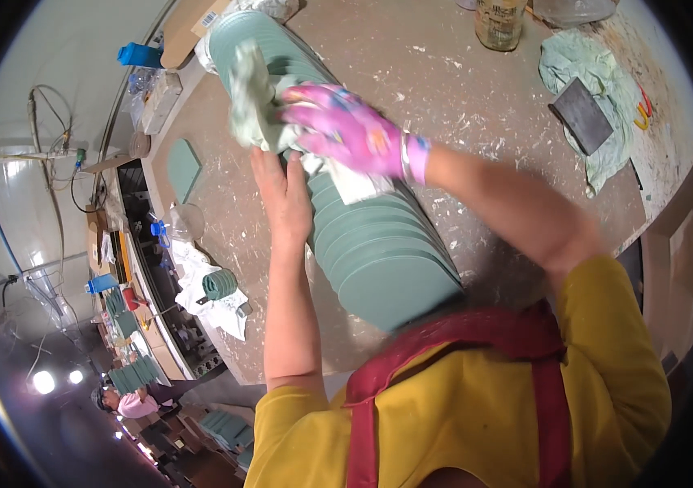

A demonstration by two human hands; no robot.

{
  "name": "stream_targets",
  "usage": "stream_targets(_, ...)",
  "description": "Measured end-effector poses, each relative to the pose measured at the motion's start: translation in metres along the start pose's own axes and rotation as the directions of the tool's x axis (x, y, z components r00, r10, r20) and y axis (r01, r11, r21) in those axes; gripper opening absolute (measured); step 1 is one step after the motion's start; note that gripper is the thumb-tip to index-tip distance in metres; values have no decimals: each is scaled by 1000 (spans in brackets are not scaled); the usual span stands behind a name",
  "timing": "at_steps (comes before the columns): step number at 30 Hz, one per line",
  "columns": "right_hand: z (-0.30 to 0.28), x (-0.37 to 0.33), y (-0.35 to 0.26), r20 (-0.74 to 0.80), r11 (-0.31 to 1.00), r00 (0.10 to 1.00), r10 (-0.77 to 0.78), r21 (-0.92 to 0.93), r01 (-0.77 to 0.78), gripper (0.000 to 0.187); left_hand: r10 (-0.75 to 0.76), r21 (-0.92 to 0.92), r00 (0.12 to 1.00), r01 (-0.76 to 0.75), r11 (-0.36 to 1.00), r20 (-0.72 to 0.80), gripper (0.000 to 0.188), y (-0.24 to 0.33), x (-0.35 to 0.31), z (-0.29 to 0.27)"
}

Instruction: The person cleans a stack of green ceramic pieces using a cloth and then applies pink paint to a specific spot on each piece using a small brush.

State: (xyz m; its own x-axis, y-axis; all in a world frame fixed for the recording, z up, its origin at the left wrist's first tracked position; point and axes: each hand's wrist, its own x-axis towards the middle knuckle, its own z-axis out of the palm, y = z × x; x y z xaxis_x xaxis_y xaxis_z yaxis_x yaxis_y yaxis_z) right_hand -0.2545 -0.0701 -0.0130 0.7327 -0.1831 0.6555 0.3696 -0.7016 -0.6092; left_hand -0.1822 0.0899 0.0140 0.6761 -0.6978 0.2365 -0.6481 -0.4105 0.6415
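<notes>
A long overlapping row of green rounded flat pieces [395,289] lies slantwise across the table in front of me. My right hand [355,134], in a pink patterned glove, grips a pale, crumpled cloth [250,102] over the middle of the row; glove and cloth are slightly blurred. Bare, my left hand [283,195] rests against the row's left side, its fingers stretched out and its thumb apart, with the fingertips close under the cloth. A white sheet or cloth piece [359,185] lies on the row below the glove.
One green piece [184,169] lies left on the brown, paint-flecked table [411,57]. At right a dark block [582,115] sits on a light green cloth [619,85], near a glass jar [499,24]. A small green roll [219,284] stands at left. Another person [137,403] is in the background.
</notes>
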Motion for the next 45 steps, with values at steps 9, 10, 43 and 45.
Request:
stream_targets(9,-59,-83,14,33,942,956,292,-184,-281,59,-57,-45,988,51,998,-144,46,8,1,10)
stream_targets(10,-64,-40,-3,80,868,864,497,-53,-494,49,-104,-134,976,80,988,-189,45,3,0,12)
stream_targets(43,-25,101,9,271,969,936,227,-157,-190,34,-382,-826,913,324,461,145,101,-37,-23,3)
stream_targets(45,18,118,7,499,992,867,-5,-110,68,32,-382,-818,910,341,462,163,102,-37,-19,6)
